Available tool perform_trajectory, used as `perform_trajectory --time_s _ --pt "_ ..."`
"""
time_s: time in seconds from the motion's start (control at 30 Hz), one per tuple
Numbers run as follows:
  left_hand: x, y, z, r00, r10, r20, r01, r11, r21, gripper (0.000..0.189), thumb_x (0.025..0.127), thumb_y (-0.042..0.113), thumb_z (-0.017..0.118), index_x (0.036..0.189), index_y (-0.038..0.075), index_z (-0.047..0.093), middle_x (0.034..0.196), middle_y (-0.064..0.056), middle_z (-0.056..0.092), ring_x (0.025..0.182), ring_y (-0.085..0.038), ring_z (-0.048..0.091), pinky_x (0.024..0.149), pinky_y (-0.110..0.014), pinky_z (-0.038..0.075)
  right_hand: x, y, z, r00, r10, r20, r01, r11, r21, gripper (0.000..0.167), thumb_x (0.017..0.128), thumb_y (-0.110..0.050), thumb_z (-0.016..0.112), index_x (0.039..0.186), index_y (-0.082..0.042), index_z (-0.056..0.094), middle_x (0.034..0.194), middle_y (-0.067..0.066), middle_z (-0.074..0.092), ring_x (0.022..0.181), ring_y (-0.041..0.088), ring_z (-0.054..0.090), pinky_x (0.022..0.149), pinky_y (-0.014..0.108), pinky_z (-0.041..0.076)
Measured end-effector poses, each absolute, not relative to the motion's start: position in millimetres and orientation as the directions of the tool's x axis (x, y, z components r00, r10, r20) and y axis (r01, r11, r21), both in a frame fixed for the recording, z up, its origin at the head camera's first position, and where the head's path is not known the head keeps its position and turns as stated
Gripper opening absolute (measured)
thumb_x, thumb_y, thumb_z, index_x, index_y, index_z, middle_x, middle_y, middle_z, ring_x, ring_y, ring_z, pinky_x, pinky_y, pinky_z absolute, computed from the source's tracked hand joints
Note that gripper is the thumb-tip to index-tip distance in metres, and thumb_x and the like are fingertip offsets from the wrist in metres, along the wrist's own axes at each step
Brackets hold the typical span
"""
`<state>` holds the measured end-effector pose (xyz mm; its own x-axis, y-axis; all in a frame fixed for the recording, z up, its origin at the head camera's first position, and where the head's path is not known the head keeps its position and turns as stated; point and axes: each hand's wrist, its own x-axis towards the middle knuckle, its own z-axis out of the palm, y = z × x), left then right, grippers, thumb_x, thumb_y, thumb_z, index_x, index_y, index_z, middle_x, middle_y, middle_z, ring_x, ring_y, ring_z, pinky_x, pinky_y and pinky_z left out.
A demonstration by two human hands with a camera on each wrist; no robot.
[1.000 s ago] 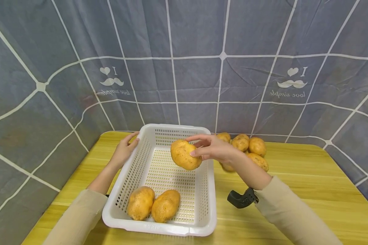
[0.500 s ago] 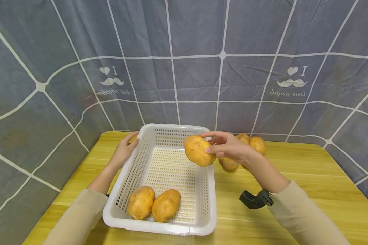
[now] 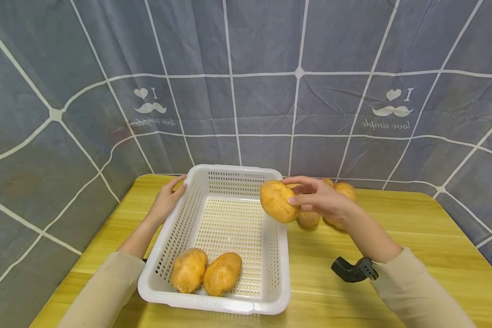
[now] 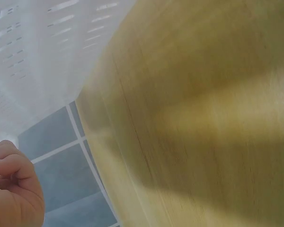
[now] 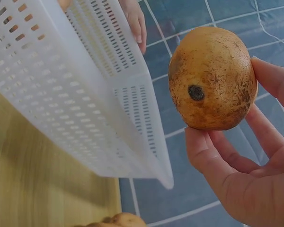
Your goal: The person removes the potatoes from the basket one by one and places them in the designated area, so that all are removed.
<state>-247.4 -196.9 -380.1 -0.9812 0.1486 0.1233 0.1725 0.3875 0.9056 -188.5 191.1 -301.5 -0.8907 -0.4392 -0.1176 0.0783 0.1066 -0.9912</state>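
Note:
My right hand (image 3: 321,199) pinches a yellow-brown potato (image 3: 279,202) between thumb and fingers, above the far right rim of a white plastic basket (image 3: 284,273). In the right wrist view, the held potato (image 5: 213,78) shows a dark spot on its skin. On the basket's left side, my left hand (image 3: 166,200) grips the rim toward the far corner; the left wrist view shows its curled fingers (image 4: 14,165) beside the slotted wall. Two more potatoes, one on the left (image 3: 189,270) and one on the right (image 3: 222,274), lie side by side in the near end of the basket.
Several potatoes (image 3: 345,191) sit in a group on the wood-grain table (image 3: 406,237) right of the basket, partly hidden behind my right hand. A grey cloth (image 3: 262,105) with white lines hangs along the table's back and left. A black strap (image 3: 354,269) circles my right wrist.
My right hand has carried the potato rightward, from over the middle of the basket to its right rim. My left hand and the two potatoes in the basket stay put.

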Motion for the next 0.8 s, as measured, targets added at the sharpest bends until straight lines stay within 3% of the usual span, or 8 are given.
perform_trajectory --time_s 0.4,0.8 --pt "-248.7 -197.2 -379.6 -0.983 0.142 0.115 0.164 0.409 0.898 0.051 0.1 0.032 0.042 0.146 0.011 0.033 0.111 -0.026 0.056 0.071 -0.014 0.061 0.06 -0.029 0.054 -187.2 209.3 -302.1 -0.891 -0.446 -0.09 0.068 0.065 -0.996 0.036 0.083 -0.001 0.065 0.112 -0.023 0.062 0.11 0.014 0.051 0.093 0.022 0.059 0.079 0.032 0.052" --pt "-246.4 -197.0 -378.6 -0.981 0.149 0.122 0.173 0.399 0.9 0.05 0.101 0.029 0.042 0.145 0.008 0.032 0.108 -0.028 0.056 0.071 -0.014 0.061 0.06 -0.028 0.054 -184.3 223.5 -305.0 -0.912 -0.401 -0.092 0.06 0.09 -0.994 0.034 0.085 -0.002 0.064 0.111 -0.024 0.06 0.112 0.014 0.048 0.094 0.022 0.058 0.08 0.033 0.051"
